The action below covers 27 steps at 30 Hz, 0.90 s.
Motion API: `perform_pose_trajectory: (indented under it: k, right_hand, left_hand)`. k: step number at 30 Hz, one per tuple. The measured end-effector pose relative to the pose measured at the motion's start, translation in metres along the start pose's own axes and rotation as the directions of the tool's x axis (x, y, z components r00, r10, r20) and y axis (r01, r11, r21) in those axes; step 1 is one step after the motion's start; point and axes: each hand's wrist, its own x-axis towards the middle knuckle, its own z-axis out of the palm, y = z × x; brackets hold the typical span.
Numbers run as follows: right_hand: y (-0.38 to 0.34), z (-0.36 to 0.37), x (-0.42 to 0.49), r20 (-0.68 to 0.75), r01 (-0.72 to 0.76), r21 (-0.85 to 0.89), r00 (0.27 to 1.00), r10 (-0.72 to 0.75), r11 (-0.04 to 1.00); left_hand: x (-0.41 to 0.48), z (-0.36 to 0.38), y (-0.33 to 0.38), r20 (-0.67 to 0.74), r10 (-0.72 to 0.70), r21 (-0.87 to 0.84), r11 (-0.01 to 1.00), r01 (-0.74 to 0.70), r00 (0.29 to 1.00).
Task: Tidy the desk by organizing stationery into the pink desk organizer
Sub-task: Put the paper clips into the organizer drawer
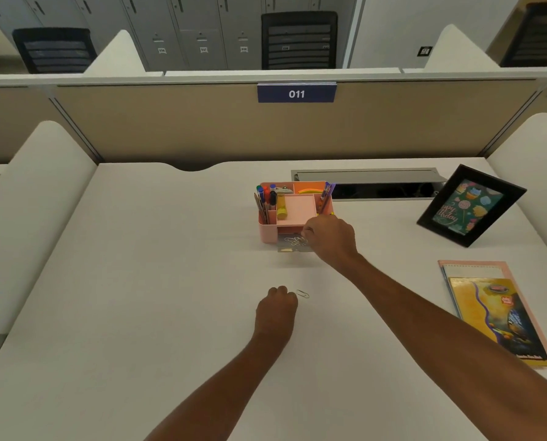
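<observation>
Clip [302, 293] lay just at 3 o'clock of the fisted left hand [277, 302], axis 10-to-4. Right hand [329, 237], curled at the organizer [267, 233] drawer, was farther. Contents of either hand could not be told.

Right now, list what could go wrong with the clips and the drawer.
1. The drawer is pulled out of the organizer and holds a pile of clips. The right hand at its edge might knock it and spill them.
2. One loose clip lies beside the left hand. It is thin and pale against the desk, so it could be missed or flicked away.
</observation>
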Motion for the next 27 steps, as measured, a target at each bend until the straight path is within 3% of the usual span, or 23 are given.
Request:
perform_pose_trajectory:
  k: [3, 7, 13, 27]
  right_hand:
    - [-0.001, -0.003, -0.029, -0.112, -0.012, 0.150, 0.993, 0.030, 0.989]
    - [0.001, 0.013, -0.076, -0.026, -0.060, 0.221, 0.997, 0.067, 0.974]
    - [0.006, 0.058, -0.114, 0.223, -0.035, 0.134, 0.975, 0.004, 0.990]
    - [-0.003, 0.072, -0.120, 0.225, 0.203, -0.081, 0.958, -0.181, 0.976]
  left_hand:
    - [0.002, -0.008, 0.003, 0.053, -0.001, 0.024, 1.000, 0.000, 0.999]
    - [0.005, -0.021, 0.005, 0.061, -0.013, 0.067, 0.998, 0.009, 0.998]
    - [0.012, -0.027, 0.006, 0.072, -0.020, 0.103, 0.995, 0.013, 0.997]
    - [0.003, -0.016, 0.010, 0.022, 0.042, 0.077, 0.996, -0.044, 0.999]
